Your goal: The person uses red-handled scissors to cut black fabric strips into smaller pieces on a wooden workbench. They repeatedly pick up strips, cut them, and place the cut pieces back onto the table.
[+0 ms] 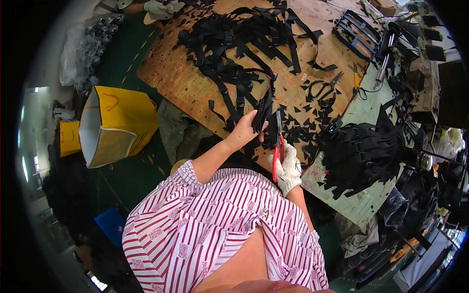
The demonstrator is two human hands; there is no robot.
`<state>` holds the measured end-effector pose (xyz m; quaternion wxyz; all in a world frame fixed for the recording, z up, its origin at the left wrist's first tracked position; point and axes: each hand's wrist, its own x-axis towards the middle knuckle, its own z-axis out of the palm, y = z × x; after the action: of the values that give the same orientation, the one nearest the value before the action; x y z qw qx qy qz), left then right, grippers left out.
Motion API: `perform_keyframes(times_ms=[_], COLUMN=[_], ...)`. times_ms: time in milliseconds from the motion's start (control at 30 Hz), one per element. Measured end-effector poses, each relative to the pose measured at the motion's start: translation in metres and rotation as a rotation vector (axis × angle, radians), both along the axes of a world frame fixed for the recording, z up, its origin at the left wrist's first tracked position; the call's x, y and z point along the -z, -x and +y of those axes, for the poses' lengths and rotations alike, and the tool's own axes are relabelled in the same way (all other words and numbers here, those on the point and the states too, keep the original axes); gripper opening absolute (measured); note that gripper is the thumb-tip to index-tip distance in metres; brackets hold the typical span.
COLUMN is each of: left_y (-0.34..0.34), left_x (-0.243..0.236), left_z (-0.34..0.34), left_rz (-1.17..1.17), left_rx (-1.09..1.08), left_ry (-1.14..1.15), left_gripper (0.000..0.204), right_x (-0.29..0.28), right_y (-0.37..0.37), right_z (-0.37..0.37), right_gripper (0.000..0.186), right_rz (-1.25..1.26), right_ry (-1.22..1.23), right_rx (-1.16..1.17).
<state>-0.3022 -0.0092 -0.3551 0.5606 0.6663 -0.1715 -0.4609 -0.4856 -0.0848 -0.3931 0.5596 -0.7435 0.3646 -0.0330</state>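
My bare left hand [242, 133] is closed around a bundle of black webbing straps [264, 108] at the near edge of the table. In a white knit glove, my right hand [290, 171] grips red-handled shears [280, 140] with their long grey blades pointing away from me. The blades are just right of the bundle and look apart from it. From the bundle, straps seem to run into a large tangle of black straps with buckles [227, 41] farther up the table. Small black triangular offcuts [298, 133] lie scattered to the right of the shears.
Black-handled scissors [325, 90] and a yellow-handled cutter [356, 75] lie on the wooden table [171, 61]. At the right is a heap of cut black straps [361, 156], with a blue plastic rack [356, 34] behind. A yellow bag [129, 115] stands left; another person's gloved hand [163, 9] shows top left.
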Motion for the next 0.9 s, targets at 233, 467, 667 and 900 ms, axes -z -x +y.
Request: perform_keyframes(times_ms=[233, 467, 667, 900], left_y=[-0.004, 0.001, 0.002, 0.007], left_x=[0.007, 0.014, 0.009, -0.005], left_z=[0.002, 0.007, 0.008, 0.012], left_rz=[-0.019, 0.081, 0.062, 0.199], left_rx=[-0.003, 0.067, 0.094, 0.1], left_ry=[-0.023, 0.027, 0.087, 0.05], left_gripper=[0.019, 0.015, 0.014, 0.023], right_x=[0.014, 0.006, -0.035, -0.021], right_y=[0.0, -0.003, -0.013, -0.015], right_z=[0.006, -0.002, 0.003, -0.017], right_gripper=[0.041, 0.041, 0.025, 0.029], right_rz=[-0.077, -0.069, -0.041, -0.236], right_ry=[-0.179, -0.183, -0.651, -0.672], right_rx=[0.036, 0.024, 0.262, 0.381])
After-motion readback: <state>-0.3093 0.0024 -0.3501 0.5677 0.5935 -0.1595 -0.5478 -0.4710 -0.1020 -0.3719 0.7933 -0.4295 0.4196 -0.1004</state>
